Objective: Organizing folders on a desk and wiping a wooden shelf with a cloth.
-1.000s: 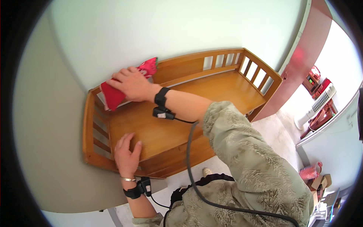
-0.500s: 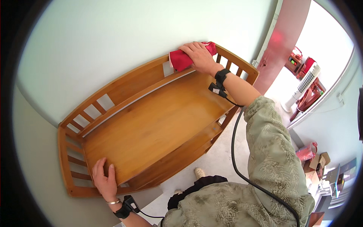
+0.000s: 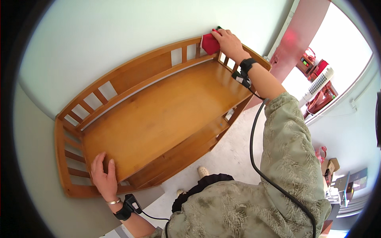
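A brown wooden rack has a flat top board fenced by slatted rails at the back and both ends. At its far right corner my right hand is closed over a red cloth, pressing it round the top of the back rail. Part of the cloth is hidden under the fingers. My left hand lies at the near left corner of the board, beside the left end rail. Its fingers and thumb are apart, and nothing is in it.
Behind the rack rises a pale wall. A reddish door frame stands to the right, with a white tower fan beyond it. Below the board is a lower shelf. A black cable runs along my right arm.
My right hand has slid the red cloth rightward along the back rail to the corner, uncovering slats behind it. My left hand stays at the near left corner. The view has shifted slightly.
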Motion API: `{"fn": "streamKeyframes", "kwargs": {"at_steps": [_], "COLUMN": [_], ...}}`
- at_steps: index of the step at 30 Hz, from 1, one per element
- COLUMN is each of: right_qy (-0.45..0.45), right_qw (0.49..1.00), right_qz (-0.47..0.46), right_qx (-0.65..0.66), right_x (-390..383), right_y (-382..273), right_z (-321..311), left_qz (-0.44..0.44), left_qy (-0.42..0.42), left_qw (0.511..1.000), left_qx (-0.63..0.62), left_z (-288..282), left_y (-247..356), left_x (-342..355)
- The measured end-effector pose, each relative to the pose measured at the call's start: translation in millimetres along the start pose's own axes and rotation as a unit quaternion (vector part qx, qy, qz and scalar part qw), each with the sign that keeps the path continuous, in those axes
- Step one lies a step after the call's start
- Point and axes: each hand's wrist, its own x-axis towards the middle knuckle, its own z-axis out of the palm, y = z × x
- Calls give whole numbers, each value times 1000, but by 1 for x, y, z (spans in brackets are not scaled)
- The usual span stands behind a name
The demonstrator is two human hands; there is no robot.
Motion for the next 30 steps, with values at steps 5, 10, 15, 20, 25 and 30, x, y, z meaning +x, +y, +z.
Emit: {"fn": "streamKeyframes", "kwargs": {"at_steps": [5,10,15,20,25,30], "right_qy": [-209,-215,-218,-284,-212,-109], "right_qw": [973,953,962,951,974,990], "right_qz": [98,214,100,120,73,65], "right_qx": [15,25,130,-32,-20,-57], "right_x": [20,51,-7,-37,-79,-124], "right_y": [36,85,63,25,30,21], "right_z": [-36,-75,-36,-71,-105,-133], "left_qz": [13,15,19,28,29,30], "left_qy": [-7,-1,-7,-26,-20,-20], "left_qw": [1000,1000,1000,999,999,999], "left_qx": [-1,-5,-19,-8,-6,-11], "left_z": [-2,0,2,4,-5,4], "left_y": [-5,-4,1,-6,-8,-5], "left_x": [-2,1,2,1,-3,2]}}
